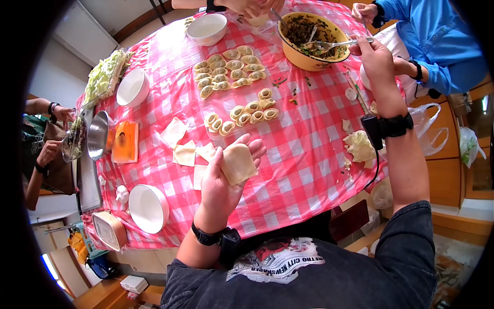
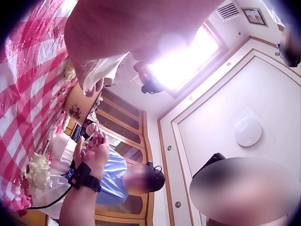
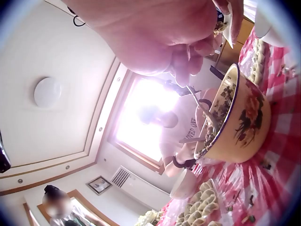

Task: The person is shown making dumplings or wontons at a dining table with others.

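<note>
My left hand carries a square dumpling wrapper across its palm and fingers. The fingers stretch out behind the pale sheet, and the thumb lies along its left edge. In the left wrist view the wrapper hangs beside the hand. At the far right, my right hand pinches the handle of a metal spoon, whose bowl end sits in dark green chopped filling. A yellow enamel basin holds that filling. More loose wrappers lie left of my left hand.
Folded dumplings stand in rows on a clear tray. White bowls, a steel bowl and an orange packet occupy the left side. Cabbage leaves lie at right. Other people's hands work around the checked tablecloth.
</note>
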A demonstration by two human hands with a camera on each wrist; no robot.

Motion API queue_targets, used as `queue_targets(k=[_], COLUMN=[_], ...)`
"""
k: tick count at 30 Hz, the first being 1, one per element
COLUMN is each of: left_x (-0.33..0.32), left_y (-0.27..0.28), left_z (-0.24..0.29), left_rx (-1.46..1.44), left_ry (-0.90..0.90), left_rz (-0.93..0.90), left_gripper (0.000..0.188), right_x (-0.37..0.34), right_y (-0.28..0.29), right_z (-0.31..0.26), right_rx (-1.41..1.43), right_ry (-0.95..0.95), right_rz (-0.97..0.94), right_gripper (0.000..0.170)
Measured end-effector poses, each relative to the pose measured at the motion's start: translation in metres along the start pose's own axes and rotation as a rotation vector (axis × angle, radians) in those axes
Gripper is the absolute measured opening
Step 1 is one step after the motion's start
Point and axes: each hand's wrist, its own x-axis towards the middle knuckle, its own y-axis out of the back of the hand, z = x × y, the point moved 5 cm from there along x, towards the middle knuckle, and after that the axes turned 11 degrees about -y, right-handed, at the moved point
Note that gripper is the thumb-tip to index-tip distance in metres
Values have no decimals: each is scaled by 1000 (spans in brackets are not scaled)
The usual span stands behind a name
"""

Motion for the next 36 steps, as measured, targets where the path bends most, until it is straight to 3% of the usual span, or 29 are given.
queue_targets(k=[4,7,10,12,13,15,17,19,23,29,34,36], left_x=[0,0,1,1,1,2,3,4,5,9,10,9], left_y=[2,3,3,4,4,5,6,6,8,10,22,16], left_z=[0,-1,-1,0,1,1,1,0,0,6,10,14], left_rx=[0,-19,-12,-13,-15,-32,-50,-65,-94,-173,-215,-240], left_ry=[-1,12,5,2,1,-4,-9,-9,-31,-123,-183,-165], left_rz=[1,22,21,26,27,36,49,55,67,74,142,60], left_gripper=[60,60,59,59,59,59,58,57,56,52,48,46], right_x=[-2,-7,-12,-28,-23,-8,-10,-37,-100,-184,-230,-239], right_y=[4,7,10,13,12,17,20,15,-3,-42,-71,-76], right_z=[-2,-1,-6,-23,-21,-10,-16,-33,-61,-61,-50,-48], right_rx=[-10,17,152,424,423,205,195,247,284,418,371,378], right_ry=[-40,-201,-210,-129,-130,-287,-339,-250,-169,-264,-342,-358], right_rz=[35,-12,-113,-341,-344,-118,-233,-91,-90,-311,-358,-359], right_gripper=[31,31,30,30,30,29,28,28,27,28,29,29])
